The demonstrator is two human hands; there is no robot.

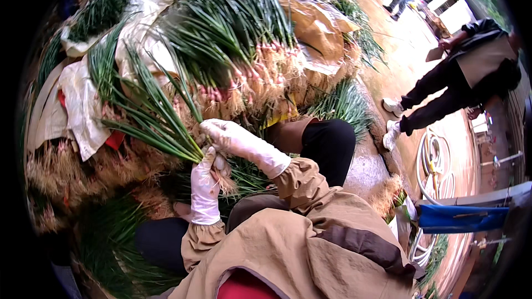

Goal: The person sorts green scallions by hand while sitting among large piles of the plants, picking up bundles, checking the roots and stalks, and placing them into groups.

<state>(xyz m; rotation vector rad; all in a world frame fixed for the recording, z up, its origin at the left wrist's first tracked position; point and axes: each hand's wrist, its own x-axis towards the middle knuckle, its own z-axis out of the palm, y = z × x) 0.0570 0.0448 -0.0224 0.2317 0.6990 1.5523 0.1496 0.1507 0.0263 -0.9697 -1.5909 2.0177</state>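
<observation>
A brown smock (266,243) fills the bottom, with a red garment (244,285) at its neck. Past it, both gloved hands meet at a small bunch of spring onions (169,133). The left hand (205,191) is closed around the lower leaves; the leaves fan out beyond it, up and to the left, while the pale bulbs (221,164) and roots stick out just right of its fingers. The right hand (227,137) is curled just above, with a few leaves reaching its fingertips; how firmly it grips cannot be told.

Ahead lies a big heap of onions (227,27), roots toward the person. White sacks (82,97) and a tan sack (316,27) are spread among the layers, onions above and below them. To the right, a rooty bundle (386,192) sits partly in a white wrapper (407,218), near a coiled hose (435,160).
</observation>
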